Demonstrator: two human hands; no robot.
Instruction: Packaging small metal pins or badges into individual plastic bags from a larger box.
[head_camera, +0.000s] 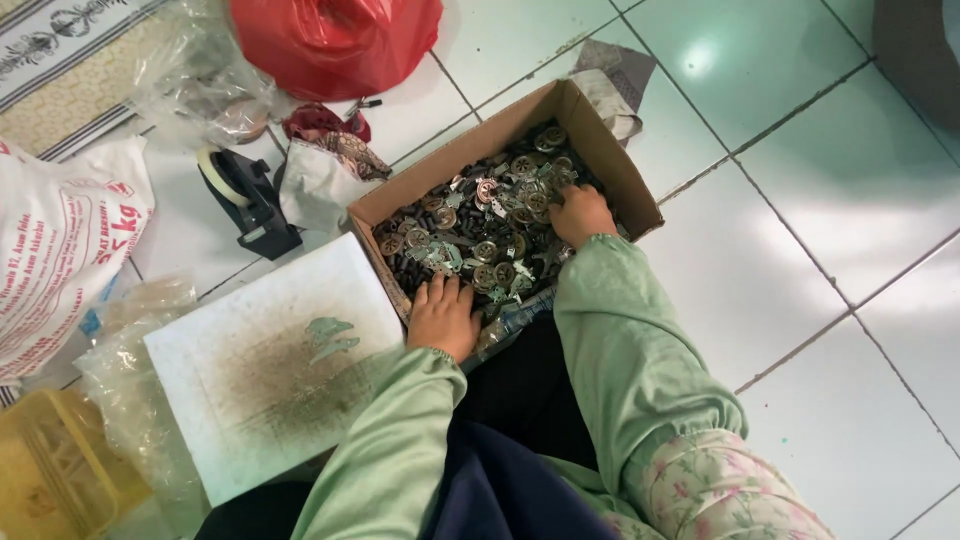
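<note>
Our pale green sleeves reach up from six o'clock toward an open brown cardboard box at twelve o'clock, on a pale tiled floor. Small round metal discs and dark pieces fill it. Our left hand grips the near rim, fingers curled over the edge. Our right hand rests in the pile, fingers bent among discs; we cannot tell whether it holds one. At nine o'clock lies a stained white board.
</note>
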